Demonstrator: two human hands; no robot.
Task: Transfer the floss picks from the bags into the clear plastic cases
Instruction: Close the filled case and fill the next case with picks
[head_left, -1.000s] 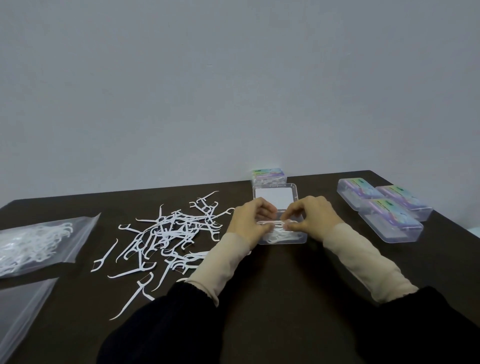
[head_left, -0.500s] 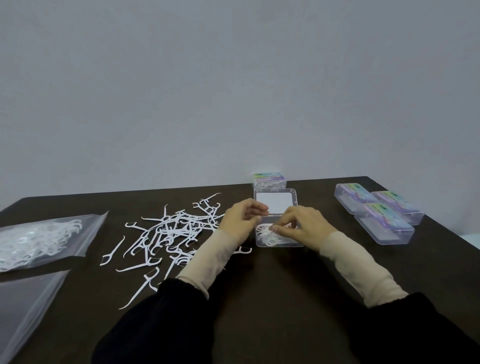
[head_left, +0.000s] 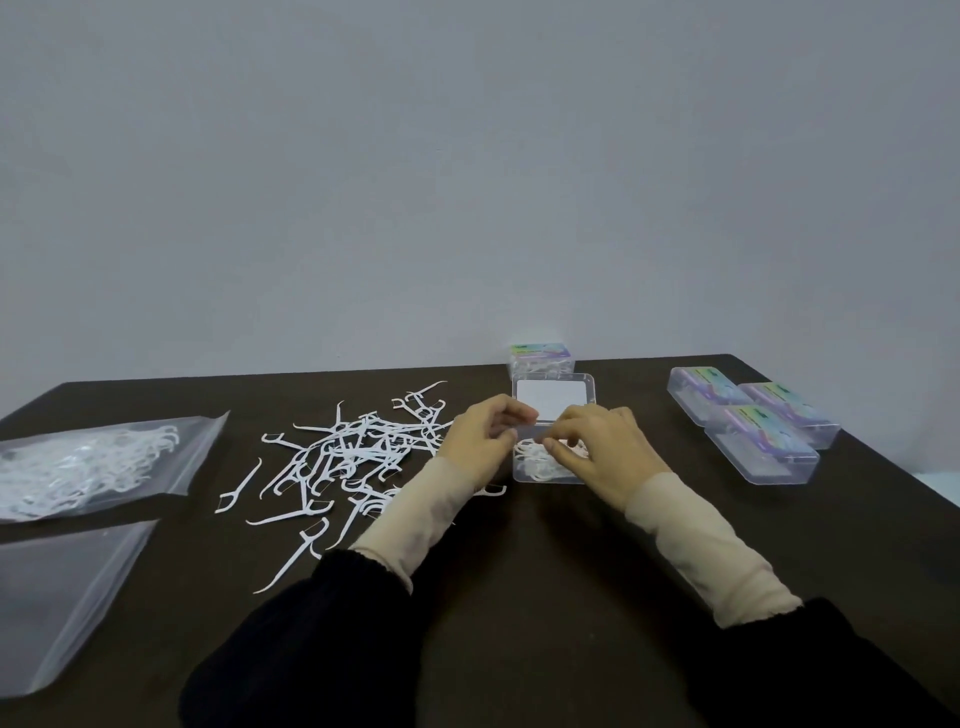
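The open clear case (head_left: 551, 470) in front of me holds a small heap of white floss picks (head_left: 535, 460), its lid (head_left: 554, 398) flat behind. My left hand (head_left: 485, 439) and right hand (head_left: 602, 449) curl over it; whether they grip picks I cannot tell. Loose picks (head_left: 353, 457) lie left. I count four closed cases (head_left: 761, 457) and two bags (head_left: 88, 467).

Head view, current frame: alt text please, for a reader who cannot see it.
Both hands, left hand and right hand, work over an open clear case holding floss picks on a dark table. Loose floss picks and two plastic bags lie left; three closed cases sit right.
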